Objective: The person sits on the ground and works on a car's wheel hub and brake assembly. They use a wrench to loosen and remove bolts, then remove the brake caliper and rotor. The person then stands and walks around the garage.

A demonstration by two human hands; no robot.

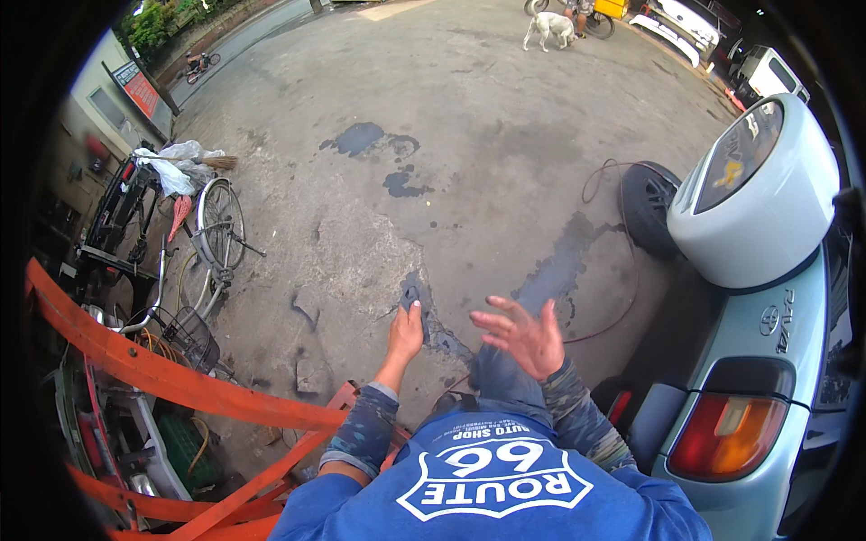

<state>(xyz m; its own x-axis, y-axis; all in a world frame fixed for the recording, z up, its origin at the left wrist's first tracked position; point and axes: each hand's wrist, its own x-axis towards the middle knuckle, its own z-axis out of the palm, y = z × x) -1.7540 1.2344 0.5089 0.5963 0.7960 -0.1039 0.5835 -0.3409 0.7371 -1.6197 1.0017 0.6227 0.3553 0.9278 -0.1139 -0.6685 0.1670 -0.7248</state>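
In front of my body, my left hand point(404, 337) is closed with the thumb on top. A small dark piece point(411, 294) shows just past its fingertips, partly lost against the wet patch on the ground; I cannot make out what it is. To its right, my right hand point(525, 337) is raised with its fingers spread and the palm bare. It holds nothing and touches nothing. Below it are my dark trousers point(512, 383).
A teal car point(767, 334) with a white spare-wheel cover point(758, 203) stands at right, beside a loose tire point(646, 203) and a thin red hose point(635, 288). Left are an orange metal frame point(189, 374) and a bicycle point(219, 225). A white dog point(548, 30) is far off.
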